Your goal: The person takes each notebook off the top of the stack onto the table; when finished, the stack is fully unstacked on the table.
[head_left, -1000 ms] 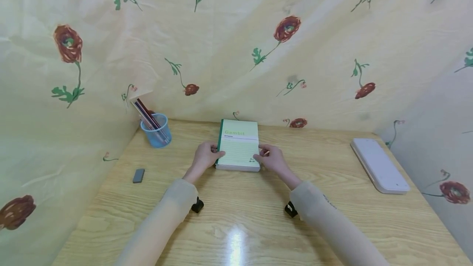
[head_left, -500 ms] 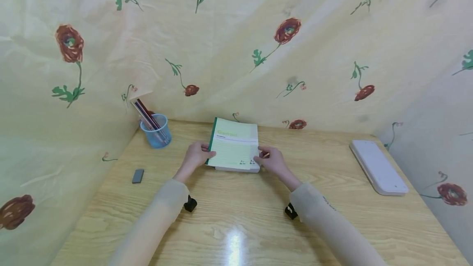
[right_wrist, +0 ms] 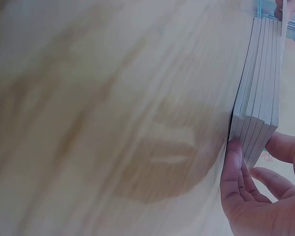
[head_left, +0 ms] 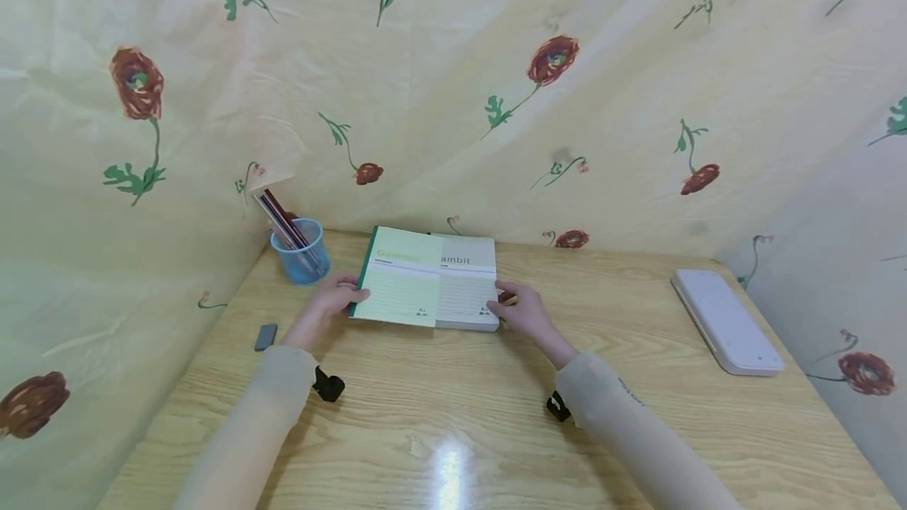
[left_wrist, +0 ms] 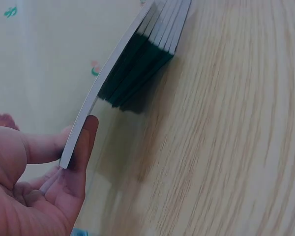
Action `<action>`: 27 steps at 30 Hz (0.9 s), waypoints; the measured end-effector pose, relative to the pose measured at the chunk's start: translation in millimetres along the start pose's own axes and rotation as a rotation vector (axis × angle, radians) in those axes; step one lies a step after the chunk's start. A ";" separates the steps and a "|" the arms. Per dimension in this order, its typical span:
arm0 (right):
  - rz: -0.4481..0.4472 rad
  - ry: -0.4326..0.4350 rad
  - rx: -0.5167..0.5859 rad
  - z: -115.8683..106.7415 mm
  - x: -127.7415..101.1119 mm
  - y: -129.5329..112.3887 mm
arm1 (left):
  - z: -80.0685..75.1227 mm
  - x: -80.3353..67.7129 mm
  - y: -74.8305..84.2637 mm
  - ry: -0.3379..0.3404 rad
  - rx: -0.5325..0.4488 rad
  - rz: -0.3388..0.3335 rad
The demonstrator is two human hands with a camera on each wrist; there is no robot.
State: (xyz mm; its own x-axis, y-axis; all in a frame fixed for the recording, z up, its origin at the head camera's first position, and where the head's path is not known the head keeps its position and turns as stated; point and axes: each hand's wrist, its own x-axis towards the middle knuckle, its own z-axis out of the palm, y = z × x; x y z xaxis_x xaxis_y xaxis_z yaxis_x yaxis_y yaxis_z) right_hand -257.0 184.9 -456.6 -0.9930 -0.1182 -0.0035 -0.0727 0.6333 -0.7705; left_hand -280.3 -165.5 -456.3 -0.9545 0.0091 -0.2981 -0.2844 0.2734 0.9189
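A stack of green-covered notebooks (head_left: 468, 297) lies at the back middle of the wooden table (head_left: 453, 423). Its top notebook (head_left: 397, 286) is shifted left and overhangs the stack, with its left edge raised. My left hand (head_left: 331, 295) pinches that left edge, thumb above and fingers below; the left wrist view shows the top notebook (left_wrist: 108, 78) lifted off the stack (left_wrist: 155, 46) in my left hand (left_wrist: 49, 189). My right hand (head_left: 523, 309) holds the stack's right front corner; in the right wrist view my right hand (right_wrist: 253, 196) grips the stack (right_wrist: 260, 88) from both faces.
A blue cup of pencils (head_left: 299, 252) stands at the back left. A small grey eraser (head_left: 265, 335) lies left of my left hand. A flat white device (head_left: 726, 319) sits at the right. Flowered cloth (head_left: 453, 101) walls in the table on three sides.
My left hand has drawn the top notebook to the left, off the stack, uncovering the notebook beneath. My right hand has stayed on the stack's right edge.
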 end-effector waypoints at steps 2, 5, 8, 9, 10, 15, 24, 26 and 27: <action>-0.003 -0.001 0.001 0.3 -0.5 0.9 | -8.0 -2.5 -1.2 0.005 -0.006 -0.005; -0.003 -0.002 0.001 0.6 -0.8 1.9 | -18.1 -7.5 -3.1 0.015 -0.009 -0.016; 0.000 -0.002 -0.008 0.8 -1.1 1.6 | -26.3 -10.0 -6.6 0.021 -0.010 -0.020; 0.001 -0.001 -0.011 0.9 -1.1 1.5 | -28.2 -10.6 -7.6 0.025 -0.009 -0.028; 0.000 -0.001 -0.015 0.9 -1.3 1.2 | -29.6 -10.3 -8.8 0.036 -0.011 -0.039; 0.001 0.000 -0.021 0.9 -2.2 0.3 | -33.6 -9.3 -14.6 0.074 -0.022 -0.069; 0.015 -0.005 -0.008 2.1 -1.6 0.3 | -33.2 -9.7 -20.8 0.111 0.003 -0.047; 0.015 -0.002 -0.007 2.1 -1.7 0.2 | -32.7 -11.1 -20.5 0.115 0.047 -0.036; 0.015 -0.001 -0.006 2.0 -1.8 0.1 | -32.3 -11.9 -20.0 0.120 0.070 -0.029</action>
State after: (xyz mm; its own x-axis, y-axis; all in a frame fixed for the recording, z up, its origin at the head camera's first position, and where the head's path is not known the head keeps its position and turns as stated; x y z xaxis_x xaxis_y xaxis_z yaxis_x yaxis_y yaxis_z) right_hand -255.0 183.6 -458.0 -0.9938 -0.1098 -0.0159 -0.0584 0.6395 -0.7666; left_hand -266.2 -202.2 -462.8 -0.9511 -0.1136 -0.2873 -0.3089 0.3384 0.8888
